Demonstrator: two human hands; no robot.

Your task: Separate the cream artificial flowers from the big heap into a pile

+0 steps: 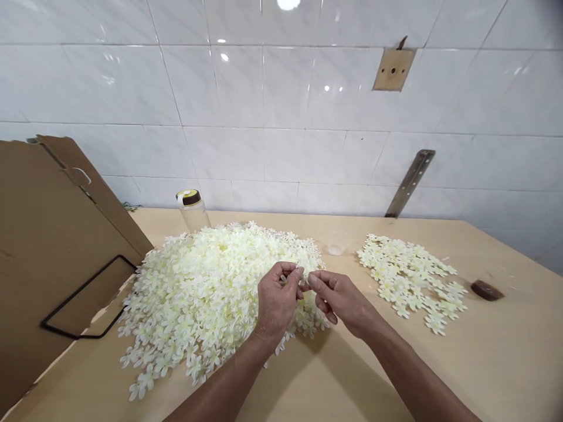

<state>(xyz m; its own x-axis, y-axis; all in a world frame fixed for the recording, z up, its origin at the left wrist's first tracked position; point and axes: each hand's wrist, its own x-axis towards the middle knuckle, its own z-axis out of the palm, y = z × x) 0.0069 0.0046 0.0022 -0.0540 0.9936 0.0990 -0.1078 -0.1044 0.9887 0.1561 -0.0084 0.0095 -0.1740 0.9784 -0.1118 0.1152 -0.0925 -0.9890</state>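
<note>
A large heap of pale yellow-white artificial flowers (pixel 211 281) covers the table's left half. In front of the heap's right side, my left hand (pixel 278 299) is closed in a pinch, with what looks like a white artificial flower (pixel 302 271) at its thumb and fingertip. My right hand (pixel 343 300) is close beside it, thumb and forefinger pinched near the same spot. Whatever sits between the right fingertips is too small to make out. To the right lies a flatter, smaller spread of similar flowers (pixel 409 275).
A cardboard box (pixel 57 234) with a black wire frame (pixel 83 288) stands at left. Behind the heap is a clear bottle (pixel 193 214) with a dark lid. A small white dish-like item (pixel 335 249) and a dark brown object (pixel 487 290) lie on the wooden table (pixel 497 351). A tiled wall rises behind.
</note>
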